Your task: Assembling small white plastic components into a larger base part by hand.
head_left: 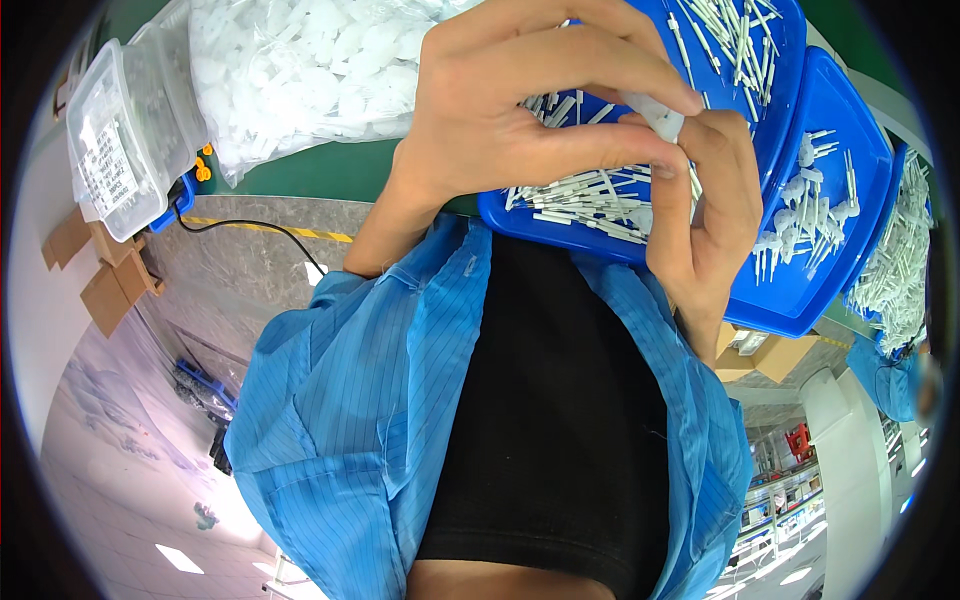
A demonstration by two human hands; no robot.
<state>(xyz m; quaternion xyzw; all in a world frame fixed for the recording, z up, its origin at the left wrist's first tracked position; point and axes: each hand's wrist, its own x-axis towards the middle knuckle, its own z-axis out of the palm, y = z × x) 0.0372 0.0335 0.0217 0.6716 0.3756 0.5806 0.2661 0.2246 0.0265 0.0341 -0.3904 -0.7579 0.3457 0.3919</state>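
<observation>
Between my two hands is a small translucent white plastic piece (660, 118). The thumb and fingertips of my left hand (500, 100) pinch it from the left. My right hand (710, 190) is curled against it from the right, its fingers closed; what exactly they grip is hidden. Both hands are over a blue tray (600, 240) that holds many thin white sticks (590, 205). Right of my right hand, a second blue tray (775, 312) holds thin sticks with translucent white pieces (810, 195) on them.
A large clear bag of white plastic pieces (310, 80) lies at the back left on the green table (300, 170). Beside it stands a clear plastic box (120, 140) with a label. At the far right is another pile of white sticks (900, 250). Cardboard boxes (770, 355) stand below.
</observation>
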